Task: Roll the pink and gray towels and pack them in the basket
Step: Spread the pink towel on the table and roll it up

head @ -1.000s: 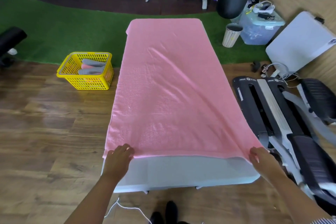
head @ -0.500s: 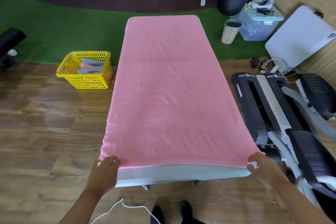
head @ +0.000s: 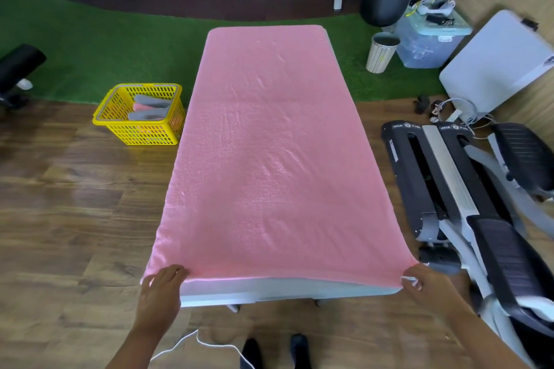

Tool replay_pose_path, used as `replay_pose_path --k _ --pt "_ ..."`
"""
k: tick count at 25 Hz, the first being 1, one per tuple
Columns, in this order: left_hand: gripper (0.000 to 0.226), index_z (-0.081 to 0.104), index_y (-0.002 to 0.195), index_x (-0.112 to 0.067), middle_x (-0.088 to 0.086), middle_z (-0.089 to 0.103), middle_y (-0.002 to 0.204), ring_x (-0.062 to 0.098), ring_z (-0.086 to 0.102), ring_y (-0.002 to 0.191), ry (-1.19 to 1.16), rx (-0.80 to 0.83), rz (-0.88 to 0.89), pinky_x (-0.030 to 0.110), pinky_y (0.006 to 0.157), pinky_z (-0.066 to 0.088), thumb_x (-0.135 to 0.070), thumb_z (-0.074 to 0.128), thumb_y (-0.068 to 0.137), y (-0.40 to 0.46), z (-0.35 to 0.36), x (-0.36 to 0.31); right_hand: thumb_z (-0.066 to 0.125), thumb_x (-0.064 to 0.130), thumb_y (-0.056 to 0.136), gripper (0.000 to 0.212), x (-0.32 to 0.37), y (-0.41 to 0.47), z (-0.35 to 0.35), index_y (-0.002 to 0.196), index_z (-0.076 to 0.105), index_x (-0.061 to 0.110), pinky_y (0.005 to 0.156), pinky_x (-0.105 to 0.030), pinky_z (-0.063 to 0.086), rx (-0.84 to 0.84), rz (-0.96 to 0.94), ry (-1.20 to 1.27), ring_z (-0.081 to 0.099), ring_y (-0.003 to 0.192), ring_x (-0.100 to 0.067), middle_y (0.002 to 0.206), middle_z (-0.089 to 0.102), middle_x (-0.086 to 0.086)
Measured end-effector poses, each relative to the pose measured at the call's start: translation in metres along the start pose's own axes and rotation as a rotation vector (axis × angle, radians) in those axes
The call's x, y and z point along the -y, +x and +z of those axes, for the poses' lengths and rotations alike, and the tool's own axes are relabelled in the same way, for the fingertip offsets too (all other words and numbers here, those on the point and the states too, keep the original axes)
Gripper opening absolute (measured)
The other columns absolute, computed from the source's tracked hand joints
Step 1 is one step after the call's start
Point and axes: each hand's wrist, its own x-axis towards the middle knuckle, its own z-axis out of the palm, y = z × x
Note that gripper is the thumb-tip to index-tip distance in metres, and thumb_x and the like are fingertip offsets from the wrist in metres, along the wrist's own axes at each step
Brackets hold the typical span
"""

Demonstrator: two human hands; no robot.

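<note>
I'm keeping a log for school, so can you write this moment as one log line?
pink towel: flat on table | left hand, right hand: grip near corners | yellow basket: holds rolled towels

A pink towel (head: 269, 159) lies spread flat over a white padded surface (head: 284, 289), covering nearly all of it. The left hand (head: 160, 293) holds the towel's near left corner, fingers curled over the edge. The right hand (head: 427, 286) pinches the near right corner, where a bit of white shows between its fingers. Far beyond the left grip, on the wooden floor (head: 75, 234) beside the surface, stands a yellow basket (head: 141, 132) with rolled gray and pink towels (head: 150, 108) inside. Just right of the right grip stands a black and gray exercise machine (head: 464, 204).
</note>
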Motion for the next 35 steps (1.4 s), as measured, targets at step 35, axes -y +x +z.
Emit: replay_pose_path --k 35 --pt "0.022 0.063 0.08 -0.032 -0.018 0.064 0.071 0.011 0.064 0.061 0.001 -0.121 -0.027 0.037 0.072 0.031 -0.035 0.042 0.082 0.011 -0.014 0.02 0.072 0.008 0.075 0.029 0.028 0.016 0.001 0.069 0.048 0.023 0.055 -0.021 0.038 -0.017 0.197 0.133 0.053 0.057 -0.013 0.066 0.056 0.0"
